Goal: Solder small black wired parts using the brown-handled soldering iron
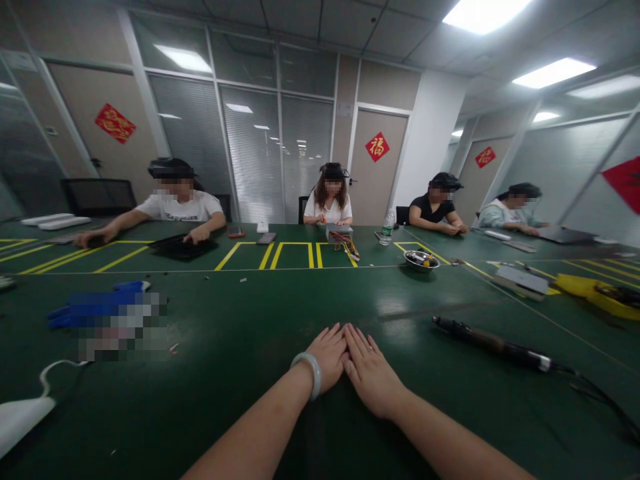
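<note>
My left hand [327, 358] lies flat on the green table [240, 373], palm down, with a pale bangle [315, 375] round its wrist. Beside it my right hand [371, 370] rests flat too, and the fingertips of both hands touch. Neither hand holds anything. To the right of my right hand lies a black electric screwdriver [493, 343] with a cable running to the right edge.
Blue gloves [95, 310] lie at the left, a white object [23, 423] at the lower left. Farther back stand a metal bowl [421, 267], a water bottle [387, 230] and a box with wires [339, 233]. A yellow tray [595, 293] is at the right. Several people sit across the table.
</note>
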The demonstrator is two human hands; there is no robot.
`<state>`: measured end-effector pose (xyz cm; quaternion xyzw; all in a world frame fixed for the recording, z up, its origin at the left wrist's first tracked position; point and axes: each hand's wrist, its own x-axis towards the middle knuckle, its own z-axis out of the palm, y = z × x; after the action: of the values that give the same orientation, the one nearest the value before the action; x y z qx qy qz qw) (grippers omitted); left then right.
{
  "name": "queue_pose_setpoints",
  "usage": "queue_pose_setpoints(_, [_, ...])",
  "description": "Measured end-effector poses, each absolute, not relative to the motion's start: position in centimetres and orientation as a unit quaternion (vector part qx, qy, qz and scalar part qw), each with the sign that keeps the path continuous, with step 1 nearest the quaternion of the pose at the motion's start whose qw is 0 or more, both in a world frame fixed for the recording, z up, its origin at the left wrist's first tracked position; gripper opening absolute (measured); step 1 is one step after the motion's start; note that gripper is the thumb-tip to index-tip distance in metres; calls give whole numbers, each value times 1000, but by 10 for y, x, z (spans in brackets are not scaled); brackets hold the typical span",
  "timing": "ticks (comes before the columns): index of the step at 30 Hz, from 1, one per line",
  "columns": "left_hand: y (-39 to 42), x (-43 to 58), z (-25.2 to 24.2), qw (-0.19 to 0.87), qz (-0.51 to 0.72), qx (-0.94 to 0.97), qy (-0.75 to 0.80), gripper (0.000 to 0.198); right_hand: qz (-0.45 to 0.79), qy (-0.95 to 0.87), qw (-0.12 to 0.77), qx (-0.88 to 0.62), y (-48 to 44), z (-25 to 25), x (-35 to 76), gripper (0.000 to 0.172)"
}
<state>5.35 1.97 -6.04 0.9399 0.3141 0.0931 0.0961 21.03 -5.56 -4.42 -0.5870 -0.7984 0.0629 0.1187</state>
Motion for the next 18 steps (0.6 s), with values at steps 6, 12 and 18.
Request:
queue_pose_setpoints(6, [21, 53, -62, 106, 90, 940, 312, 53, 67, -798, 120, -587, -55, -44, 209, 60])
queue_pose_setpoints(12, [19, 51, -59, 116, 105, 937, 312, 52, 115, -796, 132, -579, -58, -38, 214, 64])
queue_pose_setpoints(18, [17, 49, -54, 134, 113, 931, 321, 51, 15, -718, 196, -668, -61, -30, 308, 79])
